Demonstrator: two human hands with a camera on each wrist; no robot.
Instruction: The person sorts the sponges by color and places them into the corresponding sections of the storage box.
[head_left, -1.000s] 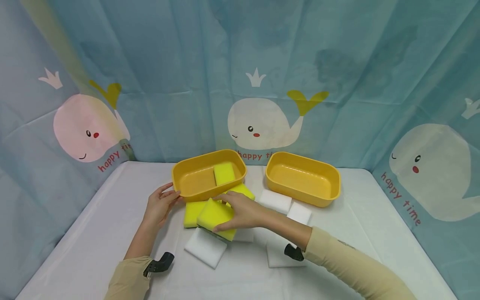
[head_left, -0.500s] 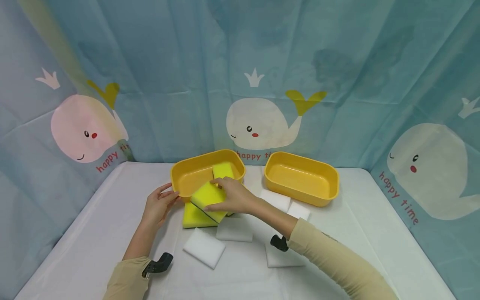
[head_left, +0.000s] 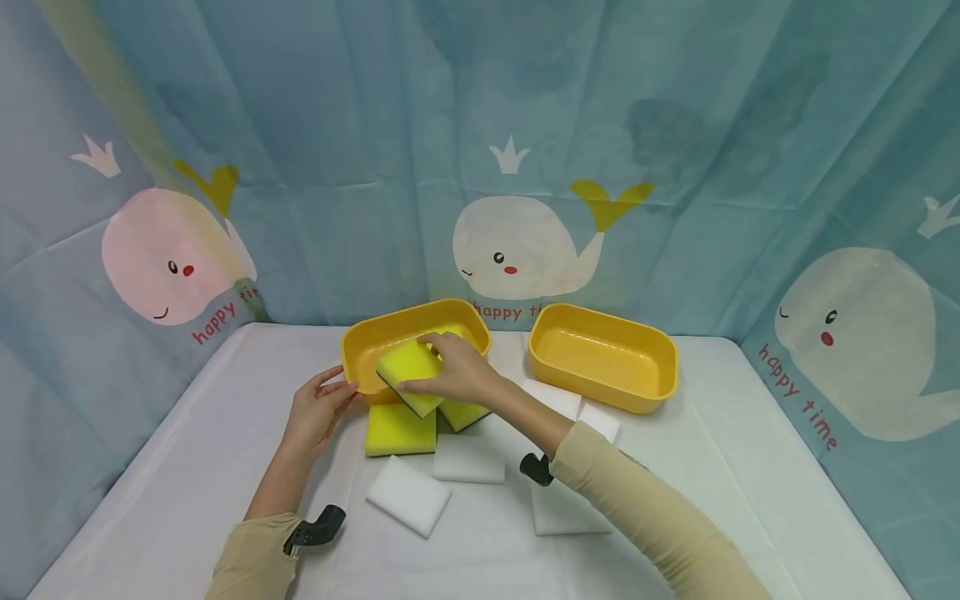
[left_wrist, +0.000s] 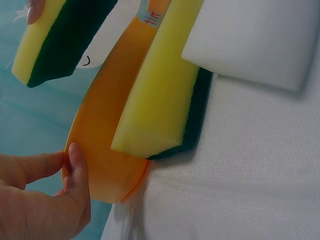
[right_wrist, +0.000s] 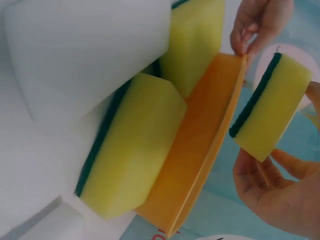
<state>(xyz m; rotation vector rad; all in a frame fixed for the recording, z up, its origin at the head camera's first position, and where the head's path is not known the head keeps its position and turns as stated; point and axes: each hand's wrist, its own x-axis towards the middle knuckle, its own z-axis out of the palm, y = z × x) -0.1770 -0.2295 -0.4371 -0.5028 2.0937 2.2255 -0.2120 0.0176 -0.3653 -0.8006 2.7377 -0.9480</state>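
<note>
My right hand [head_left: 461, 371] grips a yellow sponge [head_left: 408, 371] with a dark green scouring side and holds it above the left yellow tub [head_left: 360, 329]. In the right wrist view the held sponge [right_wrist: 275, 105] is raised over the tub's rim, thumb and fingers on its ends. At the tub's left end my left hand [head_left: 318, 408] pinches the rim, as the left wrist view shows with the thumb and fingers [left_wrist: 77, 170]. Two more yellow sponges lie in front of the tub, one flat sponge [head_left: 400, 431] and one partly hidden sponge [head_left: 461, 414]. A sponge inside the tub is mostly covered by my right hand.
A second yellow tub [head_left: 600, 358] stands to the right with nothing in it. Several white sponge blocks lie on the white-covered table, among them a front-left block [head_left: 410, 496] and a middle block [head_left: 468, 460]. A blue whale-print curtain [head_left: 360, 233] surrounds the table.
The right hand has lifted the yellow sponge from in front of the left tub and moved it up and back over the tub. The left hand has stayed at the rim.
</note>
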